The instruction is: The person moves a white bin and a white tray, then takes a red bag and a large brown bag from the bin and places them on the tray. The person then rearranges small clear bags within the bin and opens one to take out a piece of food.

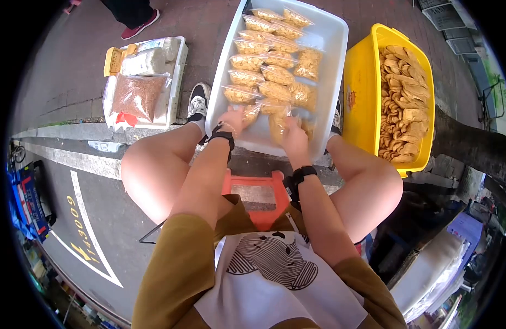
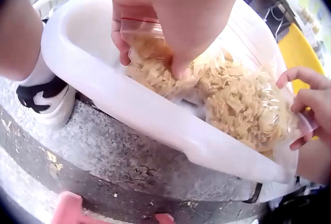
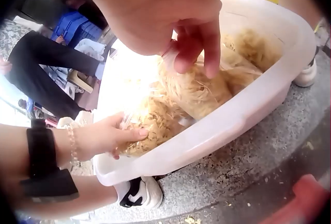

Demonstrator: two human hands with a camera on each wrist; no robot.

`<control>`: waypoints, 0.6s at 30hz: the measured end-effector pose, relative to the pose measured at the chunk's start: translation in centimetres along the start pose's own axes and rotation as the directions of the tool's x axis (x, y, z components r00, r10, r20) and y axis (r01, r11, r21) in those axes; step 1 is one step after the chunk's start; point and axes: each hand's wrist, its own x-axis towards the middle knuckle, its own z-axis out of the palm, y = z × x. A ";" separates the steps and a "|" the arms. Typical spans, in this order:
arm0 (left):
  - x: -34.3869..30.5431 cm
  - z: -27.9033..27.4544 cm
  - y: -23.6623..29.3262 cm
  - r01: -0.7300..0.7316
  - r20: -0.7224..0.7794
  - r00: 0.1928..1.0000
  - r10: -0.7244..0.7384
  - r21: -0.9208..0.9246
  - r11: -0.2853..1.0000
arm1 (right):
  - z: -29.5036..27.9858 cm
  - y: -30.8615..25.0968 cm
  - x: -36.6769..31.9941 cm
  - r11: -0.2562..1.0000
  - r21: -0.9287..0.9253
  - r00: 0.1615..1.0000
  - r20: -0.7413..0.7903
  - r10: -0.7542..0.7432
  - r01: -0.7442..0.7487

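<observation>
Clear zip bags of pale yellow flakes lie in rows in a white tub (image 1: 332, 60). At the tub's near left, the left hand (image 1: 232, 122) grips a bag (image 2: 150, 68), its thumb on the front and fingers behind. Beside it, the right hand (image 1: 294, 137) pinches the top corner of another bag (image 2: 245, 107) between thumb and fingers; this bag (image 3: 196, 92) rests in the tub, tilted. In the right wrist view the left hand (image 3: 106, 136) has its thumb across its bag (image 3: 150, 128).
A yellow bin (image 1: 362, 93) of brown flat pieces stands right of the tub. At the left, a white tray (image 1: 179, 71) holds a bag of reddish-brown grains (image 1: 136, 96) and other packages. A red stool (image 1: 255, 180) is between the person's legs. Another person's shoe (image 1: 140, 25) shows at upper left.
</observation>
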 end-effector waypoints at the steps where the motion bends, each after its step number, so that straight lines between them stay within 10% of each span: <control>1: -0.3 0.3 -0.1 0.012 -0.037 0.999 -0.013 -0.018 1.000 | 0.4 -0.4 0.1 0.999 -0.039 0.999 0.029 0.024 -0.023; 4: -1.2 1.0 1.8 -0.097 -0.047 0.993 0.107 0.173 0.980 | 1.6 -0.2 0.0 0.997 -0.046 0.998 0.036 0.058 -0.056; 8: -0.9 4.1 4.8 -0.007 -0.054 0.999 -0.003 -0.194 0.981 | 0.8 -1.3 -0.2 0.985 -0.108 0.990 0.034 0.140 -0.136; 18: -3.1 4.7 4.3 0.061 -0.068 0.993 -0.098 -0.417 0.907 | 1.8 1.0 -0.2 0.952 -0.304 0.960 0.251 0.125 -0.045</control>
